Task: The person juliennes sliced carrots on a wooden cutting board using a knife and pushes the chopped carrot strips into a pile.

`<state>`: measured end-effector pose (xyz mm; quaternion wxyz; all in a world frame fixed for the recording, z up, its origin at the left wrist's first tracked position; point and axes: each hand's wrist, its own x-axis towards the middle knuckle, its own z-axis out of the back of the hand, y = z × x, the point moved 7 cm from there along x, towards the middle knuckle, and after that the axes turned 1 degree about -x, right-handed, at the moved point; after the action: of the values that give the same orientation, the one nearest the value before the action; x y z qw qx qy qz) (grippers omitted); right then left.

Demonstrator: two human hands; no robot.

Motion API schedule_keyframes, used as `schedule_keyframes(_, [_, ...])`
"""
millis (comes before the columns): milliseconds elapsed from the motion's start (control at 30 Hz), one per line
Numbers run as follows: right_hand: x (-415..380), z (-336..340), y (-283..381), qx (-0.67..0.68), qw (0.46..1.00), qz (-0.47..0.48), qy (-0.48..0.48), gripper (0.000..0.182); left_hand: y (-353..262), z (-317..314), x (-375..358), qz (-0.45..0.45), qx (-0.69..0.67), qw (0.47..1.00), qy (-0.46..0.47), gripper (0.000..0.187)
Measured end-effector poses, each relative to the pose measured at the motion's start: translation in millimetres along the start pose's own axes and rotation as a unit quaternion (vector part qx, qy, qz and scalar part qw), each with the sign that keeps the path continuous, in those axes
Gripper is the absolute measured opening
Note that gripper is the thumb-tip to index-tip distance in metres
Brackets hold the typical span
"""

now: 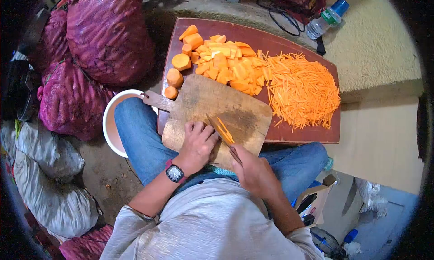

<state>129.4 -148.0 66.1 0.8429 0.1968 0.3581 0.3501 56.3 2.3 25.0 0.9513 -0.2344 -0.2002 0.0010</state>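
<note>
A wooden cutting board (194,101) with a handle lies in front of me, its far edge over a reddish-brown board (289,137). My right hand (253,169) is closed round the handle of a knife (221,134), whose blade points away and to the left. Just right of the blade lie a few thin carrot sticks (224,129). Close to the blade's left side, my left hand (197,144) presses on the cutting board with curled fingers; whatever is under them is hidden. Beyond the cutting board are a heap of carrot slices (226,63) and a larger pile of shredded carrot (303,90).
Carrot chunks (181,62) line the reddish-brown board's left side. A white basin (110,124) stands by my left knee. Purple mesh sacks (106,33) and white sacks (58,196) fill the left. A water bottle (326,19) is at the back right, an open cardboard box (320,197) near my right knee.
</note>
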Motion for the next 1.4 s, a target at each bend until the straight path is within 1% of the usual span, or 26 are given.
schedule_keyframes(67, [10,1,9,0.023,0.994,0.092,-0.054,0.037,-2,-1,-1,0.005,-0.004,1.0,0.002,0.038])
schedule_keyframes(100, [8,5,12,0.024,0.994,0.093,-0.058,0.037,0,-1,0,0.013,-0.006,1.0,0.0,0.038])
schedule_keyframes(167, [3,10,15,0.01,0.997,0.066,-0.027,0.038,1,0,0,0.005,-0.002,1.0,-0.003,0.039])
schedule_keyframes(200, [-2,8,11,0.007,0.997,0.069,-0.021,0.038,1,0,-2,0.001,0.0,1.0,-0.005,0.04])
schedule_keyframes(300, [-13,6,3,0.017,0.997,0.073,-0.032,0.04,1,1,-2,0.007,-0.011,1.0,0.006,0.042])
schedule_keyframes(367, [-3,1,2,0.013,1.0,0.026,-0.001,0.041,0,2,-1,0.012,-0.017,1.0,0.004,0.042])
schedule_keyframes(400, [3,0,3,0.014,1.0,0.023,-0.005,0.041,0,3,0,0.015,-0.021,1.0,0.002,0.043])
schedule_keyframes(467, [10,1,12,0.02,0.995,0.085,-0.043,0.042,0,0,-3,0.014,-0.019,1.0,0.001,0.044])
schedule_keyframes(500, [8,5,14,0.021,0.995,0.085,-0.047,0.042,2,1,-2,0.018,-0.013,1.0,-0.003,0.046])
schedule_keyframes(567, [3,10,14,0.01,0.999,0.049,-0.013,0.04,3,2,-2,0.017,-0.018,1.0,-0.002,0.049])
schedule_keyframes(600, [-1,11,12,0.008,0.999,0.053,-0.008,0.04,3,2,-4,0.017,-0.026,1.0,0.001,0.052])
schedule_keyframes(700, [-7,8,5,0.015,1.0,0.023,0.007,0.04,5,-3,-5,0.02,-0.016,1.0,0.003,0.056])
schedule_keyframes(800, [6,3,7,0.023,1.0,0.015,-0.002,0.041,3,1,-3,0.032,-0.038,0.999,0.012,0.053])
schedule_keyframes(867, [12,2,11,0.006,0.996,0.084,-0.04,0.042,1,2,-3,0.022,-0.04,0.999,-0.002,0.051])
schedule_keyframes(900, [10,5,14,0.006,0.995,0.087,-0.042,0.042,3,3,-3,0.018,-0.039,0.999,-0.016,0.049])
schedule_keyframes(967, [0,10,14,0.001,0.999,0.043,-0.013,0.042,7,-2,-7,0.022,-0.035,0.999,-0.024,0.052])
schedule_keyframes(1000, [-3,12,15,0.0,0.999,0.046,-0.008,0.042,6,-2,-7,0.024,-0.037,0.999,-0.029,0.054])
schedule_keyframes(1067, [-8,11,8,-0.004,1.0,0.016,0.021,0.042,7,-2,-8,0.031,-0.038,0.999,-0.015,0.053])
schedule_keyframes(1100, [-5,8,7,-0.004,1.0,0.015,0.021,0.042,7,-2,-8,0.032,-0.036,0.999,-0.013,0.05])
schedule_keyframes(1167, [3,3,10,-0.007,0.999,0.05,-0.013,0.042,5,-1,-5,0.028,-0.037,0.999,-0.011,0.048])
schedule_keyframes(1200, [5,3,8,-0.007,0.999,0.048,-0.017,0.042,4,1,-5,0.03,-0.039,0.999,-0.02,0.046])
schedule_keyframes(1267, [7,7,12,0.025,0.995,0.088,-0.038,0.041,3,3,-3,0.029,-0.039,0.998,-0.03,0.044])
schedule_keyframes(1300, [4,9,12,0.024,0.995,0.09,-0.039,0.041,4,3,-3,0.03,-0.043,0.998,-0.036,0.043])
schedule_keyframes(1367, [-4,11,5,0.027,0.998,0.052,-0.021,0.04,6,2,-7,0.039,-0.045,0.997,-0.044,0.041])
schedule_keyframes(1400, [-6,10,3,0.026,0.998,0.054,-0.016,0.04,6,2,-6,0.037,-0.046,0.997,-0.042,0.041])
